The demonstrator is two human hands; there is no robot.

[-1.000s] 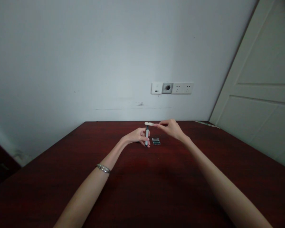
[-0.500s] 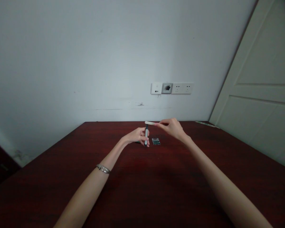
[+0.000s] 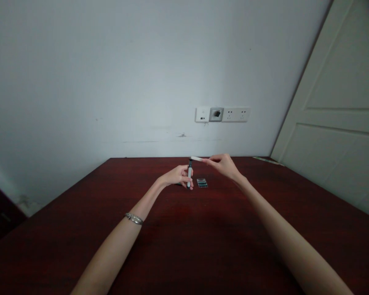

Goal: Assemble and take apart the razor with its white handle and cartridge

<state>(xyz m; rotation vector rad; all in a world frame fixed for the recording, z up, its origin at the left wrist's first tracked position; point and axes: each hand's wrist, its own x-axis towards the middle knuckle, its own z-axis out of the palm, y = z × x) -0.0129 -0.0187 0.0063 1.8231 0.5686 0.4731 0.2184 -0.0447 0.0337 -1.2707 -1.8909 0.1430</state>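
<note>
Pale wall (image 3: 160,82) behind, dark red worktop (image 3: 184,246) in front, and the action sits at its far middle! The left hand (image 3: 175,176) grips a slim grey-handled tool (image 3: 189,172), black at both ends, held upright. The right hand (image 3: 224,164) pinches a flat white strip (image 3: 197,158), its left end right at the tool's top; touching or not, I can't tell. Picking up looks done; neither piece is set down yet. Just right of the tool, a small clear case (image 3: 202,183) lies untouched.
</note>
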